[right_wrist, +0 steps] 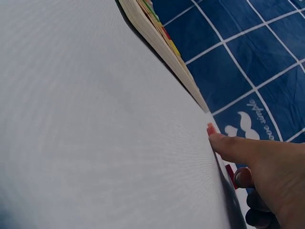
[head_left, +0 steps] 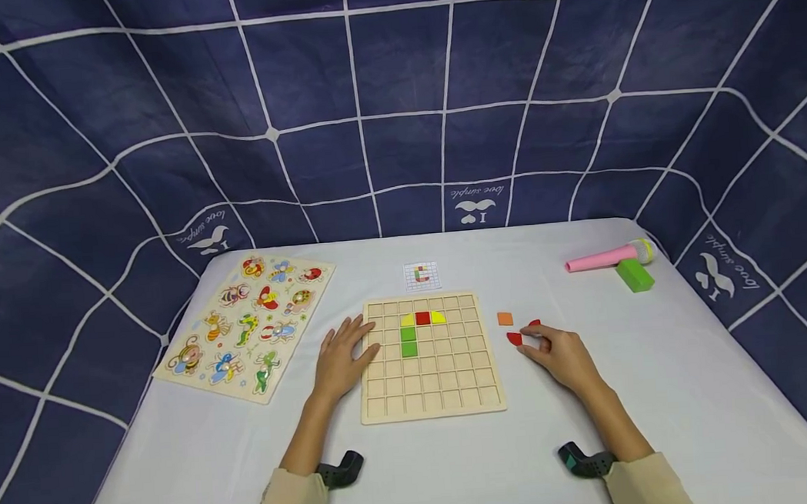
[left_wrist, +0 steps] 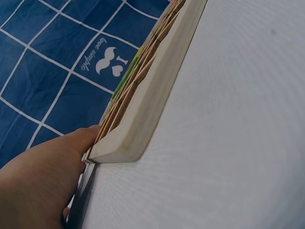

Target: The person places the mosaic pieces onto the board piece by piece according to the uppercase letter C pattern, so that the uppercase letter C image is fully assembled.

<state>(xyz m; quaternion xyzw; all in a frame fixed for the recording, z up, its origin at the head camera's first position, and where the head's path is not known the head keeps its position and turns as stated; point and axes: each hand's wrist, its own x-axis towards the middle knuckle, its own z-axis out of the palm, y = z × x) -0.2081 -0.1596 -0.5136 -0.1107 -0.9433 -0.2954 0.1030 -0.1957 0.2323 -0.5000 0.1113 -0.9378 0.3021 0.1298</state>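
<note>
While left hand (head_left: 340, 357) lies flat, fingers spread, steadying grid board (head_left: 432, 404), right hand (head_left: 561, 354) fingertips pinch at red piece (head_left: 514, 338) on bench (head_left: 660, 360), beside board. Risk: piece may slip, grip shallow.

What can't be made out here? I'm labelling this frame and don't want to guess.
- Pattern card, head view: too small to read its design.
- Red pieces, head view: the right hand partly covers them, so grip and count stay unclear.
- Grid board, left wrist view: seen edge-on, with its cells hidden; the left hand rests on its edge.
- Right wrist view: the table fills the frame, and the pieces are barely visible.
</note>
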